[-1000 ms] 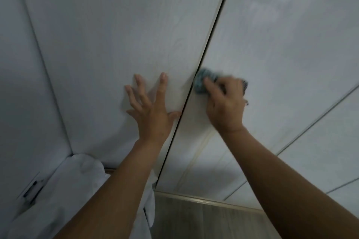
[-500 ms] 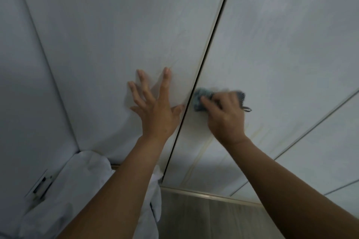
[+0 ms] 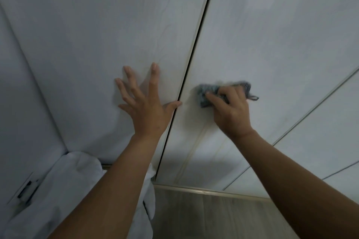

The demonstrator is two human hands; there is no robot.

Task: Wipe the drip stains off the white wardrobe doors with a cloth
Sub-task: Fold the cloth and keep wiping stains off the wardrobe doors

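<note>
One nubby grey cloth [image 3: 206, 93] | right hand [image 3: 231, 110] grips | smooth white door [image 3: 272, 44]

Right hand [image 3: 231, 110] has slid the cloth [image 3: 206, 95] down and rightward — off the door seam [image 3: 194, 48].

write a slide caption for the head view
The right hand grips a blue-grey cloth against the right wardrobe door above pale drip streaks while the left hand braces flat on the left door.
</note>
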